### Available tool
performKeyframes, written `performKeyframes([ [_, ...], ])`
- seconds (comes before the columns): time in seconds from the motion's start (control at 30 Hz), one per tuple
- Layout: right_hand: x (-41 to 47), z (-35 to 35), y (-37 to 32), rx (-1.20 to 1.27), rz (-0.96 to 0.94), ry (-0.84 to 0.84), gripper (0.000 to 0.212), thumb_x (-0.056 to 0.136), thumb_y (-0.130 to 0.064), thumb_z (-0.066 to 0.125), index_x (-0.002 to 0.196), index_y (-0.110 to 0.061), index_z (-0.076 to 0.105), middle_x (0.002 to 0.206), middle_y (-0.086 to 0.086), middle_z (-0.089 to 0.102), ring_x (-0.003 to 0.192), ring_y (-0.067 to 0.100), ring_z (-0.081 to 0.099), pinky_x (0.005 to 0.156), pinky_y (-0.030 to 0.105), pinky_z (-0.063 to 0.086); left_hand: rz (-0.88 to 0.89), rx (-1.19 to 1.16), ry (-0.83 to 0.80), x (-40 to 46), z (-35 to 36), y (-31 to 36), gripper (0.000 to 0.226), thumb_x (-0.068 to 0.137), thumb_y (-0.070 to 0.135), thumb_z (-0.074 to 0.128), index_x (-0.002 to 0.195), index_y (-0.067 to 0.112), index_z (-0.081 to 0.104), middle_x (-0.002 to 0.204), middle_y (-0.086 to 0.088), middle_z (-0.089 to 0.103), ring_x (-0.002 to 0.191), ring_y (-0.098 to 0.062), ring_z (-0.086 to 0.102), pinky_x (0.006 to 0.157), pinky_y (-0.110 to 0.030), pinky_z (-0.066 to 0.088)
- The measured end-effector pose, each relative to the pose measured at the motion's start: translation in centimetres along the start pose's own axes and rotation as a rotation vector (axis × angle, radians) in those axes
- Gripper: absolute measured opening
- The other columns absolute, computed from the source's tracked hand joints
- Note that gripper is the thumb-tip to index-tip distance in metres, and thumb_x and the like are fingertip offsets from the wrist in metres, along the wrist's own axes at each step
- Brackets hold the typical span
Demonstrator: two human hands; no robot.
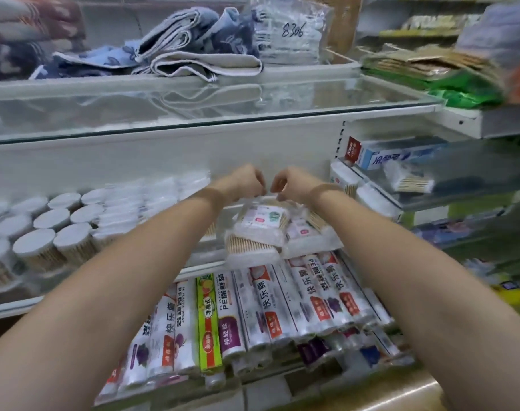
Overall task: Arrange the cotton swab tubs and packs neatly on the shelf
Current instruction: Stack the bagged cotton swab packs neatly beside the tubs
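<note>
A clear pack of cotton swabs lies tilted at the front of the glass shelf, with wooden sticks showing through the plastic. My left hand and my right hand both pinch its top edge, knuckles towards me and fingers curled. Another swab pack lies just right of it, partly under it. Several round white-lidded swab tubs stand in rows on the left of the same shelf, with more wrapped tubs behind them.
Boxes of plastic wrap fill the shelf below. Folded towels lie on the glass shelf above. At the right, a side shelf carries a toothpaste box, a loose swab pack and white swab boxes.
</note>
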State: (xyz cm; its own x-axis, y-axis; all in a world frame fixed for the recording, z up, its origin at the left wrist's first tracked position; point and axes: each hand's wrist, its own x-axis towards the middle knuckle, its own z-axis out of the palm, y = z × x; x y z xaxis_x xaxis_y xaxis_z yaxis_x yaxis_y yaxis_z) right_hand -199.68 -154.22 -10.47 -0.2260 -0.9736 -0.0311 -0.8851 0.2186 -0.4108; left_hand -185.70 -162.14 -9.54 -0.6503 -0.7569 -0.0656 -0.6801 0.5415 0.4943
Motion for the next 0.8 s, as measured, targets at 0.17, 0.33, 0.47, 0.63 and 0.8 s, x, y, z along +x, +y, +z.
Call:
performKeyframes([
  [0.17, 2.2, -0.2, 1.8, -0.059, -0.038, -0.181, 0.052, 0.085, -0.019, 0.08, 0.132, -0.011, 0.061, 0.131, 0.006, 0.064, 0.117, 0.023, 0.061, 0.104, 0.035, 0.046, -0.165, 0.204, -0.084, 1.1, 0.4, 1.5, 0.015, 0.092, 0.023, 0.069, 0.089, 0.011, 0.061, 0.084, -0.003, 0.06, 0.075, -0.022, 0.055, 0.062, -0.028, 0.044],
  [0.33, 3.7, -0.1, 3.2, -0.01, -0.117, -0.251, 0.06, 0.088, -0.023, 0.076, 0.141, -0.009, 0.052, 0.141, 0.007, 0.058, 0.126, 0.023, 0.055, 0.104, 0.028, 0.04, -0.28, 0.153, -0.105, 1.9, 1.5, 2.0, 0.019, 0.085, 0.025, 0.077, 0.093, 0.012, 0.066, 0.087, -0.005, 0.064, 0.072, -0.022, 0.06, 0.06, -0.031, 0.05],
  [0.47, 4.5, 0.6, 3.7, 0.0, -0.185, -0.25, 0.052, 0.095, -0.026, 0.067, 0.143, -0.01, 0.052, 0.144, 0.007, 0.055, 0.13, 0.024, 0.053, 0.108, 0.032, 0.039, -0.339, 0.093, -0.045, 1.6, 1.9, 2.5, 0.029, 0.086, 0.022, 0.077, 0.109, 0.005, 0.071, 0.098, -0.009, 0.07, 0.076, -0.025, 0.065, 0.06, -0.032, 0.052],
  [0.63, 5.1, 1.1, 3.7, 0.091, -0.234, -0.15, 0.036, 0.106, -0.026, 0.046, 0.131, -0.005, 0.058, 0.131, 0.015, 0.062, 0.118, 0.03, 0.059, 0.092, 0.031, 0.043, -0.326, -0.129, 0.13, 1.7, 1.7, 1.8, 0.029, 0.095, 0.007, 0.063, 0.071, 0.017, 0.05, 0.062, -0.002, 0.046, 0.045, -0.012, 0.04, 0.031, -0.015, 0.029],
  [0.8, 5.5, 0.8, 3.0, 0.242, -0.256, -0.008, 0.03, 0.103, -0.019, 0.05, 0.127, -0.001, 0.056, 0.123, 0.019, 0.063, 0.112, 0.034, 0.059, 0.09, 0.036, 0.044, -0.322, -0.306, 0.326, 0.9, 0.6, 2.1, 0.034, 0.096, 0.003, 0.058, 0.069, 0.02, 0.047, 0.065, 0.0, 0.047, 0.048, -0.013, 0.036, 0.032, -0.015, 0.025],
])
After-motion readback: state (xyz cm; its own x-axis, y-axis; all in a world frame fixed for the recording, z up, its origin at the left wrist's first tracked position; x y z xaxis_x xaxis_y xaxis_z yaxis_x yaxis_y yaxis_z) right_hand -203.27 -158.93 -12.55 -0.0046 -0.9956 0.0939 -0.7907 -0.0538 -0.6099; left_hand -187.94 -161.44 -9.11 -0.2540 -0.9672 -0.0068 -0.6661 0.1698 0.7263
